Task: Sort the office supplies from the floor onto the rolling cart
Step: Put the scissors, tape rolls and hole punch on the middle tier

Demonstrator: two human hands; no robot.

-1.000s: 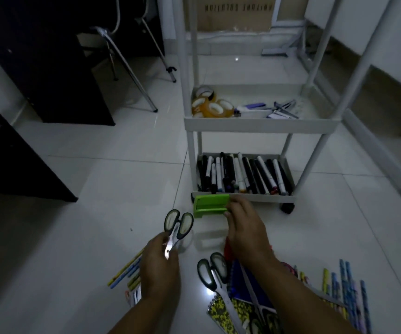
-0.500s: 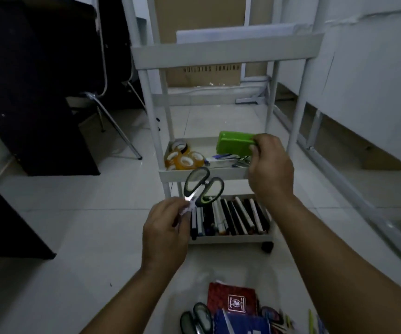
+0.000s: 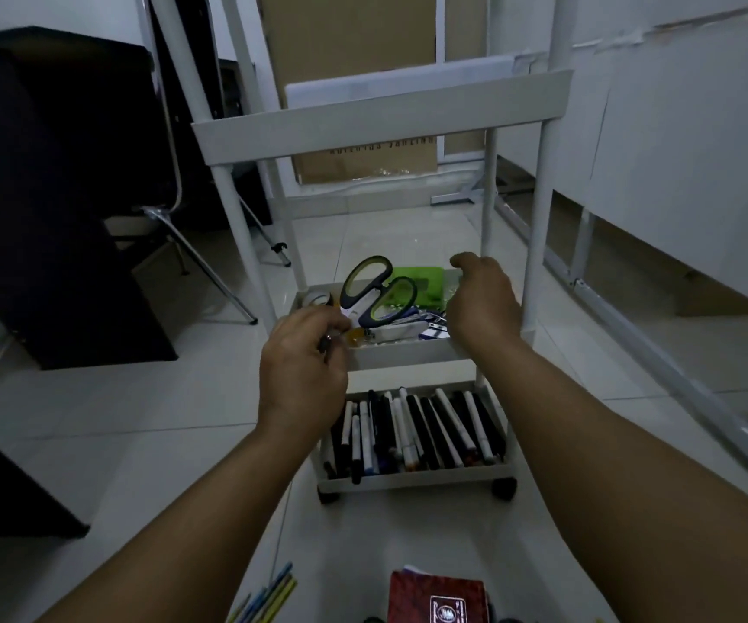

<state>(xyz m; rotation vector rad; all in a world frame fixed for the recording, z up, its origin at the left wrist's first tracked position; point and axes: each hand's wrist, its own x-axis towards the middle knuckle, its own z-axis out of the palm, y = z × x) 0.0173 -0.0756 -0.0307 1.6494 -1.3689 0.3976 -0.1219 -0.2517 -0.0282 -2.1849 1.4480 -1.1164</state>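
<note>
Pinching one pair of scissors [image 3: 374, 292] by the blades, left hand [image 3: 302, 366] hovers over the cart's [image 3: 381, 116] middle shelf, right hand [image 3: 482, 299] loosely curled and empty beside the green box [image 3: 424, 281]; box lettering behind unreadable.

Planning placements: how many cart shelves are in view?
3. The top shelf is seen from below, the middle shelf holds mixed supplies, and the bottom shelf holds markers. The posts run on above the frame, so another may be hidden.

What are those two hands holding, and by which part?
The left hand grips the scissors by the blade end, handles pointing up. The right hand holds nothing.
</note>
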